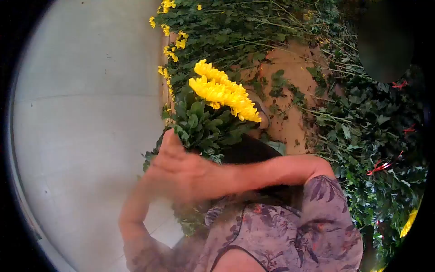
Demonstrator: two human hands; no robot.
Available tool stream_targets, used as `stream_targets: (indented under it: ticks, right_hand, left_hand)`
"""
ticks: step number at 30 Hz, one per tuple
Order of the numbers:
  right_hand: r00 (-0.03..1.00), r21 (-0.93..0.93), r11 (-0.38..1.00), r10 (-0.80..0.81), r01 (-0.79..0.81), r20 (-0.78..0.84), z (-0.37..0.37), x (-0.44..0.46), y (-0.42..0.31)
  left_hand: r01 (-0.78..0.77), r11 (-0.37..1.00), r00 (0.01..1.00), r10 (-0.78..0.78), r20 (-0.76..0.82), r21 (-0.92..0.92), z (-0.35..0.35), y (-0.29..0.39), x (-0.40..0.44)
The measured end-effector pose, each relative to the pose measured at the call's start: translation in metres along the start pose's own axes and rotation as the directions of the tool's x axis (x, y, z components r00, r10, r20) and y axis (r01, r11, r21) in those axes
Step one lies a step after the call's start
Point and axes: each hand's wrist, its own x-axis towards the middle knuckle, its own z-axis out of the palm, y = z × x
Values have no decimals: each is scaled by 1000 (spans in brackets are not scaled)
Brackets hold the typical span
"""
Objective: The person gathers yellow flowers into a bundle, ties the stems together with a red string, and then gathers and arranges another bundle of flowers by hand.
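A bunch of yellow chrysanthemums (226, 93) with dense green leaves is held in front of my body, its flower heads tilted up and to the right. My left hand (168, 144) is closed round the bunch below the leaves, mostly covered by the other hand. Across it lies my right hand (192, 177), fingers bent together and blurred; what they hold, if anything, is hidden. Leafy lower stems (190, 220) show beneath my wrists.
Cut chrysanthemums (235, 31) lie piled at the top, blooms toward the left. More leafy bunches (376, 136) fill the right side, some with red ties (379, 167). Brown cardboard (294, 68) lies between them. Pale floor (86, 113) spans the left.
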Motion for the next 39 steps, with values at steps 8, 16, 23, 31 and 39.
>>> stream_targets:
  ticks: [8, 16, 23, 31, 39]
  right_hand:
    - [941, -326, 890, 338, -318, 6, -20, 1, 58]
    - [994, 86, 995, -37, 46, -106, -54, 8, 50]
    - [831, 110, 869, 493, -482, -257, -144, -54, 167]
    - [27, 131, 94, 895, -987, -445, -125, -306, 244]
    - [-79, 16, -79, 997, -997, 15, 39, -361, 197]
  left_hand:
    - [186, 605, 965, -259, 30, -774, -37, 61, -27]
    - [91, 995, 989, -86, -124, 34, 27, -23, -38]
    - [102, 971, 971, -145, -193, -216, 11, 64, -13]
    - [257, 963, 899, -269, -347, -81, 24, 23, -13]
    - [366, 930, 916, -368, -161, -39, 23, -32, -47]
